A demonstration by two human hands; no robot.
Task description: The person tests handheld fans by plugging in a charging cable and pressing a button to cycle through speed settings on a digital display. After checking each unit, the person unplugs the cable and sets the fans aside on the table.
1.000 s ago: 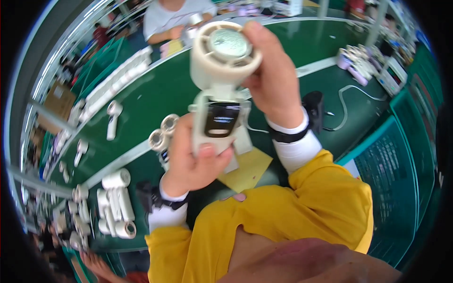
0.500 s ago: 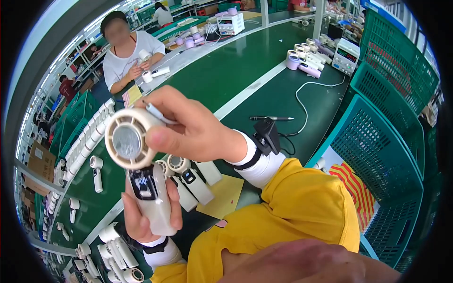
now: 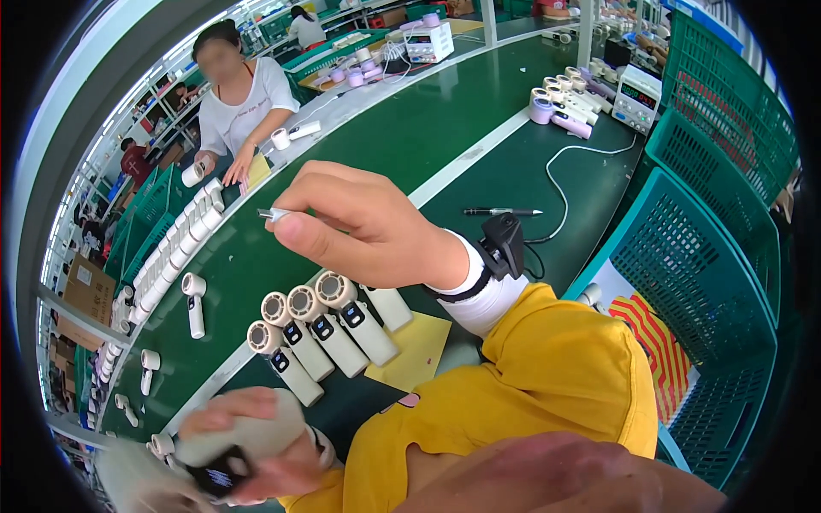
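Where fingers point(image 3: 301, 235) pinch plug point(image 3: 275, 215), slim metal tip point(image 3: 263, 213) protrudes.

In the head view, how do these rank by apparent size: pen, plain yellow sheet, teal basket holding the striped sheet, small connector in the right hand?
1. Teal basket, holding the striped sheet
2. Plain yellow sheet, partly covered
3. Pen
4. Small connector in the right hand, judged by its visible part

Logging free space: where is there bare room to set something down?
Bare: green surface beyond the right hand, between grey ledge and white strip; dark tabletop between strip and pen. Crowded: at the yellow sheet, where handheld fans lie side by side.
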